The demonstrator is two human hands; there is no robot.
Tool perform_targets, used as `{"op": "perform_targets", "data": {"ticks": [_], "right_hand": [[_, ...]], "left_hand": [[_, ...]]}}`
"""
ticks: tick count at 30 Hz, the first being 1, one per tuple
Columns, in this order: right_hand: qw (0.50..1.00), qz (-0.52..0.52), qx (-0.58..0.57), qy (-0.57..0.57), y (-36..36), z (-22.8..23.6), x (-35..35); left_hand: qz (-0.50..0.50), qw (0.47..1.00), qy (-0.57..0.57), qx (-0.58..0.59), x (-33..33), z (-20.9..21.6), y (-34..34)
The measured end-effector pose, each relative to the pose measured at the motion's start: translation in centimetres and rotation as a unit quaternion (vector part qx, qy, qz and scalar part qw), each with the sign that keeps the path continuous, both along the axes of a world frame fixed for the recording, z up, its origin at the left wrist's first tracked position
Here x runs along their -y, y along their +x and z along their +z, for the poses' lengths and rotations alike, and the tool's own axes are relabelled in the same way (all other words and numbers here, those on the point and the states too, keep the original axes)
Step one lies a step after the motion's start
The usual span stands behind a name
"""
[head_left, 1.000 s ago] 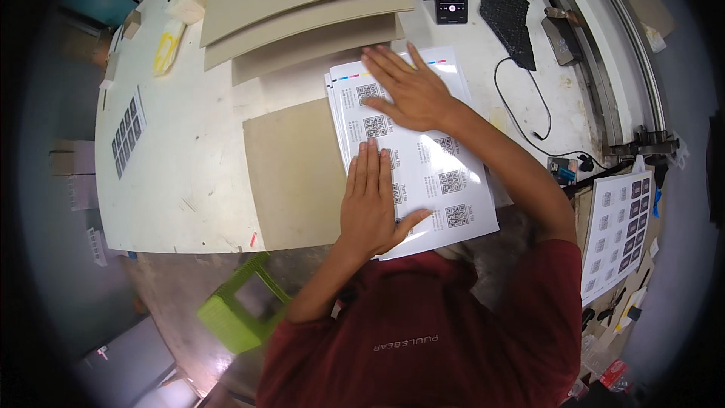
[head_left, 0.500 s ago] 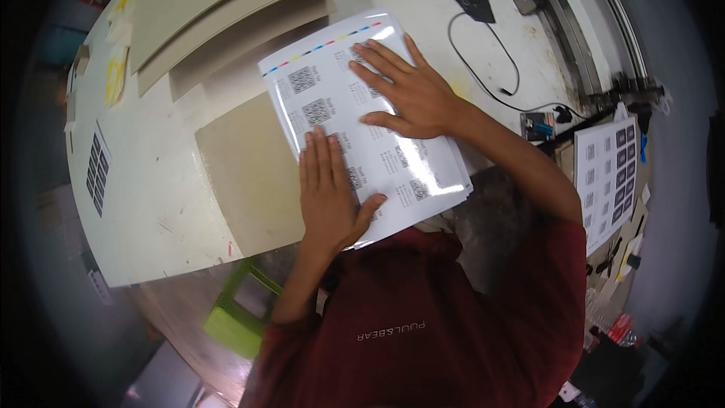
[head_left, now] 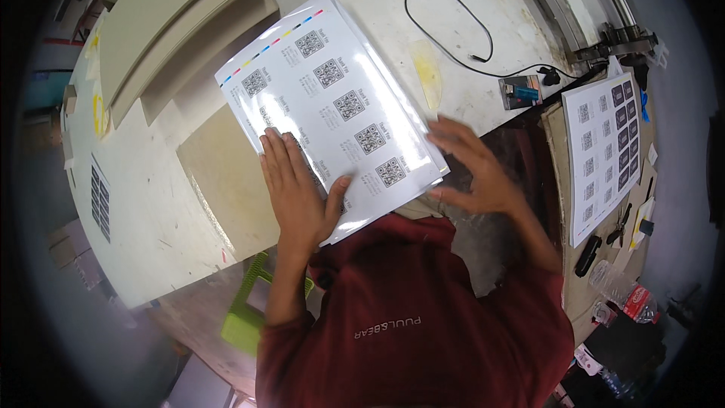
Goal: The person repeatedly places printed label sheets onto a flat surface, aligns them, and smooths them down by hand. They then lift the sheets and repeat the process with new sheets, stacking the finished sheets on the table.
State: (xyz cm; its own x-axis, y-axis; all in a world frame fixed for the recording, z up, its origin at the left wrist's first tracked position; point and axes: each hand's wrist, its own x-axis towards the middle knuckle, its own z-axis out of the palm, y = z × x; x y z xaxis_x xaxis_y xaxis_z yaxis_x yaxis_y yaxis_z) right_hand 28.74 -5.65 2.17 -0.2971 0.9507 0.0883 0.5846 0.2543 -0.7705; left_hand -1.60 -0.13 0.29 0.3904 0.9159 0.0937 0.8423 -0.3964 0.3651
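Scuffed white worktable (head_left: 143, 204), green plastic stool (head_left: 245, 310) below

Printed sheet (head_left: 340, 106): glossy coated paper, smooth, strong white glare along its middle; it looks like a thin stack, edges slightly fanned. Left hand (head_left: 298, 189) lies flat on its near corner; right hand (head_left: 472, 170) sits at its right edge, motion-blurred.

Board (head_left: 219, 181) under the sheet: matt tan cardboard, uncoated, faintly mottled. Stacked boards (head_left: 174, 23) behind: same dull grey-tan card, raw cut edges.

Table top (head_left: 151, 219): white painted surface, matt, scuffed and stained.

Second printed sheet (head_left: 604, 151) at right: paper, less glare, flatter finish.

Cable (head_left: 445, 38): black, smooth rubbery sheath.

Sleeve (head_left: 408, 332): dark red knit cloth, soft, matt.

Stool (head_left: 249, 310) below: bright green plastic, slightly shiny.
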Motion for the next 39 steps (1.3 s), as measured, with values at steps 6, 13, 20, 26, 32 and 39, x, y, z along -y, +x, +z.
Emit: {"op": "perform_targets", "data": {"ticks": [6, 13, 20, 26, 32, 39], "right_hand": [[0.985, -0.049, 0.137, 0.097, -1.2, -4.4, 5.6], [0.941, -0.151, -0.294, -0.077, -0.2, -2.3, -4.3], [0.956, -0.052, -0.214, -0.192, -6.2, -2.9, -10.8], [0.964, -0.026, -0.213, -0.157, -6.1, -2.8, -10.4], [0.947, -0.308, -0.09, 0.002, 1.2, 2.2, -2.8], [0.569, -0.732, 0.352, -0.126, 26.1, 7.5, 14.6]], "left_hand": [[-0.004, 1.0, 0.004, -0.006, 0.0, 0.1, 0.3], [0.13, 0.907, -0.038, 0.398, -1.9, -0.8, -1.7], [0.213, 0.739, -0.221, 0.599, -4.7, -2.7, -1.8], [0.166, 0.831, -0.205, 0.491, -4.4, -1.1, -1.8], [0.257, 0.835, -0.215, 0.437, -7.9, -2.9, -5.9], [0.156, 0.887, -0.167, 0.402, -10.8, -1.5, -3.5]]}}
